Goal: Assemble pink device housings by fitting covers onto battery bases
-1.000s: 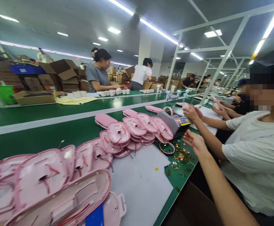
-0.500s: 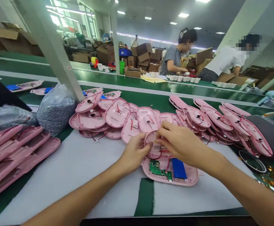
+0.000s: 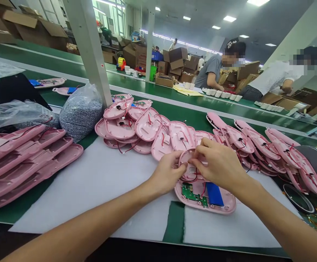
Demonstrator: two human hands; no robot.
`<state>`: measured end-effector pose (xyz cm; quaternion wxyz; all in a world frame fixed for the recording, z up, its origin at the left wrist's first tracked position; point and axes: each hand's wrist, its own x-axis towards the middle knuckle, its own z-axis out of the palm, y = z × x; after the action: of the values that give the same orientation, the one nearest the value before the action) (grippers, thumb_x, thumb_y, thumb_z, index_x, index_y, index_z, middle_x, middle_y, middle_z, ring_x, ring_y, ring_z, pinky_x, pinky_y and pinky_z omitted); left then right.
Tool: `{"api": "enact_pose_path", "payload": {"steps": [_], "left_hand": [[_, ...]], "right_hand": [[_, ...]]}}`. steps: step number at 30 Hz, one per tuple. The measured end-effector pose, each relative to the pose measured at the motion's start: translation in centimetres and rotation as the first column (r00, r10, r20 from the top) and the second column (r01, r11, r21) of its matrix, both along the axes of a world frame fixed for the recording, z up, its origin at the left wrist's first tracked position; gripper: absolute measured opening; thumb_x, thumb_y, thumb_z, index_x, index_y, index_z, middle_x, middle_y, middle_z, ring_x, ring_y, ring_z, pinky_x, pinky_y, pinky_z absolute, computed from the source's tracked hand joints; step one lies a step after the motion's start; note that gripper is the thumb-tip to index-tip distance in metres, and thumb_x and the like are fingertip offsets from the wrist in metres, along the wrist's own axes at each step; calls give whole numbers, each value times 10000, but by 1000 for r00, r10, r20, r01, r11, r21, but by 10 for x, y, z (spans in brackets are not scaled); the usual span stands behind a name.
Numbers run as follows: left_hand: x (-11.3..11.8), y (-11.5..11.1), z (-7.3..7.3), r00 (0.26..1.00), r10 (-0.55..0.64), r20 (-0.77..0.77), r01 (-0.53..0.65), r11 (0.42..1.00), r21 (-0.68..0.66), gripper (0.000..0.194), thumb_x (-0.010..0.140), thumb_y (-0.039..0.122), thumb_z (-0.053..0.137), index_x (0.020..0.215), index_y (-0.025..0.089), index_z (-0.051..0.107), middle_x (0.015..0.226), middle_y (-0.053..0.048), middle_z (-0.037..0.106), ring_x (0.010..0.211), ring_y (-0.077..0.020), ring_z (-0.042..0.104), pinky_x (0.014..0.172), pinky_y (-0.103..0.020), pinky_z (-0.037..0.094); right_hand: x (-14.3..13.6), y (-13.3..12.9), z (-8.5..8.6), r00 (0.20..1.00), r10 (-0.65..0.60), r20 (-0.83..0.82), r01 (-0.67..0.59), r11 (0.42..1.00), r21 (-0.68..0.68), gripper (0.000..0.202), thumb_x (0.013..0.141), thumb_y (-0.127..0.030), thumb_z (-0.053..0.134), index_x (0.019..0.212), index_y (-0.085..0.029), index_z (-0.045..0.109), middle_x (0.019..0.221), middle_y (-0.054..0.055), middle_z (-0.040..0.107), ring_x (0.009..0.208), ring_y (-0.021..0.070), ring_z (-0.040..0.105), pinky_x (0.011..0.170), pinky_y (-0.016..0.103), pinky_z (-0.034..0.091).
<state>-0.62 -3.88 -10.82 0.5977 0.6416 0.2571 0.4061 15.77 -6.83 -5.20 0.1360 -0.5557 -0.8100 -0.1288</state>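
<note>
My left hand (image 3: 169,173) grips the left edge of a small pink plastic shell (image 3: 187,157), thumb on its inner side. My right hand (image 3: 218,162) reaches over the same shell from the right. Its fingertips are pinched together inside the shell, and what they hold is too small or hidden to make out. Red and black wires hang from this shell. Below and partly behind it lies another pink shell (image 3: 213,210) on the white mat. In that one sit a green circuit board (image 3: 193,193) and a blue battery pack (image 3: 215,194).
Piles of pink shells with wires (image 3: 147,125) stand behind my hands, with more shells to the right (image 3: 267,143). Stacked shells (image 3: 30,163) and a clear bag of grey granules (image 3: 80,111) are at left. A metal post (image 3: 90,47) rises behind the bag. Two people work across the bench.
My camera view has turned, so most of the scene sits farther right in the picture. Both hands stay at the same shell, the right fingers still pinched inside it.
</note>
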Motion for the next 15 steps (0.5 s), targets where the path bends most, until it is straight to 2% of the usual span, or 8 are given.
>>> {"api": "enact_pose_path", "payload": {"steps": [5, 8, 12, 15], "left_hand": [[-1, 0, -1, 996, 81, -49, -79, 997, 24, 113, 819, 220, 553, 884, 136, 593, 731, 9, 530, 645, -122, 452, 559, -208, 352], [-1, -2, -2, 997, 59, -55, -59, 998, -5, 161, 837, 244, 546, 947, 136, 593, 802, -17, 583, 687, -143, 502, 593, -228, 400], [-1, -1, -2, 993, 95, -74, -95, 996, 3, 238, 835, 238, 541, 1055, 155, 580, 982, -57, 630, 860, -202, 580, 749, -293, 472], [-4, 3, 2, 991, 100, -93, -98, 995, 20, 289, 832, 279, 580, 1098, 166, 578, 1059, -64, 643, 967, -237, 592, 850, -330, 477]], "right_hand": [[4, 5, 1, 966, -111, -235, 114, 993, 1, 320, 715, -433, 754, 675, -188, 552, 751, 9, 565, 643, 142, 515, 542, 260, 297], [17, 9, 7, 946, -151, -286, 143, 989, -49, 358, 677, -463, 761, 749, -192, 538, 796, 12, 585, 677, 155, 515, 551, 257, 311], [40, 21, 14, 934, -89, -347, 3, 970, -242, 157, 764, -355, 688, 805, -209, 647, 816, -2, 654, 705, 153, 552, 587, 261, 357], [41, 28, 14, 904, 6, -428, -123, 962, -245, 71, 801, -255, 649, 792, -212, 705, 799, 1, 687, 732, 155, 589, 637, 267, 395]]}}
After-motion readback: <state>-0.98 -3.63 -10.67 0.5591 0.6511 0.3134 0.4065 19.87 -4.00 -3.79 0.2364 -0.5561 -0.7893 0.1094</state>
